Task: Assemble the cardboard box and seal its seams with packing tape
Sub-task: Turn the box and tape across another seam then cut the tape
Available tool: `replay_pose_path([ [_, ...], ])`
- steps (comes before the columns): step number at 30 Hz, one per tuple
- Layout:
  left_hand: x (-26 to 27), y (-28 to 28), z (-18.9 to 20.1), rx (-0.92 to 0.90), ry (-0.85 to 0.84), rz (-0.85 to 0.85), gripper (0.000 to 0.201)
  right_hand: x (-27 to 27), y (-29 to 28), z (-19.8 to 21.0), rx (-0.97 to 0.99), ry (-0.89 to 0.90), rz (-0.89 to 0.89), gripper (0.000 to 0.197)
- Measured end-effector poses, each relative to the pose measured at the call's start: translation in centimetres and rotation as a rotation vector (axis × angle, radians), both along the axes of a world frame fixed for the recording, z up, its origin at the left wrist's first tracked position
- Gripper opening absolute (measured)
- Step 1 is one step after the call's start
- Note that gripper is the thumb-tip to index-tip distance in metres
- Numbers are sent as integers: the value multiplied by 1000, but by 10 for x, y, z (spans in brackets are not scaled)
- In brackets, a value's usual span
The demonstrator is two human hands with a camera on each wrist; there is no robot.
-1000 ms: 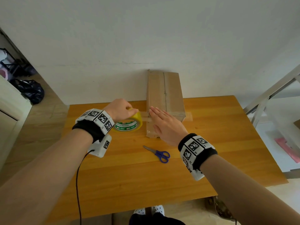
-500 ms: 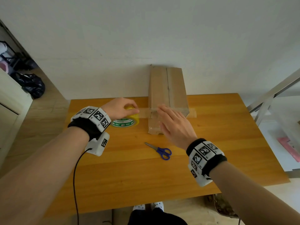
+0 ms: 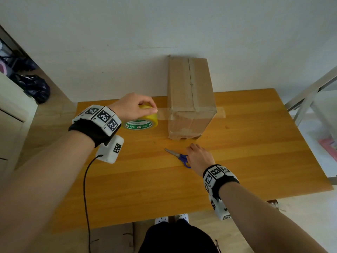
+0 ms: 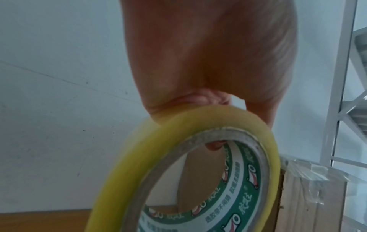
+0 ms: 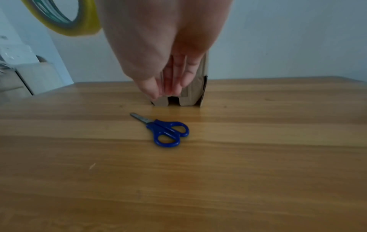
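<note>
A tall cardboard box (image 3: pixel 189 95) stands upright at the back of the wooden table (image 3: pixel 255 161). A strip of clear tape (image 3: pixel 163 115) runs from the box's left side to the yellow tape roll (image 3: pixel 141 121), and a loose tail (image 3: pixel 220 113) sticks out on the right. My left hand (image 3: pixel 135 106) grips the roll (image 4: pixel 198 172) from above, one fingertip inside its core. My right hand (image 3: pixel 199 157) hovers with straight fingers (image 5: pixel 174 78) just above the blue-handled scissors (image 3: pixel 179 157), which lie flat (image 5: pixel 164 131) in front of the box (image 5: pixel 190 97).
A white wall stands right behind the table. A metal shelf frame (image 3: pixel 310 99) rises at the right, a cabinet (image 3: pixel 11 114) and dark bags (image 3: pixel 34 88) at the left. A black cable (image 3: pixel 85 189) hangs from my left wrist unit across the table's front left.
My right hand has left the box's front face and come back down over the scissors. The left hand has kept hold of the roll, pulled a little further left of the box.
</note>
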State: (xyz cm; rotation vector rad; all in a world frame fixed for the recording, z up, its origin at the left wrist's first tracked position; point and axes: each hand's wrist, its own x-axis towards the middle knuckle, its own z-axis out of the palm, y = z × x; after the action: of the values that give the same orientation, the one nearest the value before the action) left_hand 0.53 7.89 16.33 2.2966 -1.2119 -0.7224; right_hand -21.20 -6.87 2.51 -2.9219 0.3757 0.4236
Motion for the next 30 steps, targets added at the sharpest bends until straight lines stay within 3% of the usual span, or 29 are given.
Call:
replay_pose_path([
  [8,5,3,-2,16,49,-32,25,2,16,-18,-37,238,-117,30],
  [21,4,6,5,48,62,-41,28,0,27,-37,-9,148,-307,27],
  [26,2,6,6,55,59,-44,31,3,27,-34,-10,161,-284,25],
  [30,2,5,8,68,52,-56,30,4,26,-20,193,111,-329,24],
])
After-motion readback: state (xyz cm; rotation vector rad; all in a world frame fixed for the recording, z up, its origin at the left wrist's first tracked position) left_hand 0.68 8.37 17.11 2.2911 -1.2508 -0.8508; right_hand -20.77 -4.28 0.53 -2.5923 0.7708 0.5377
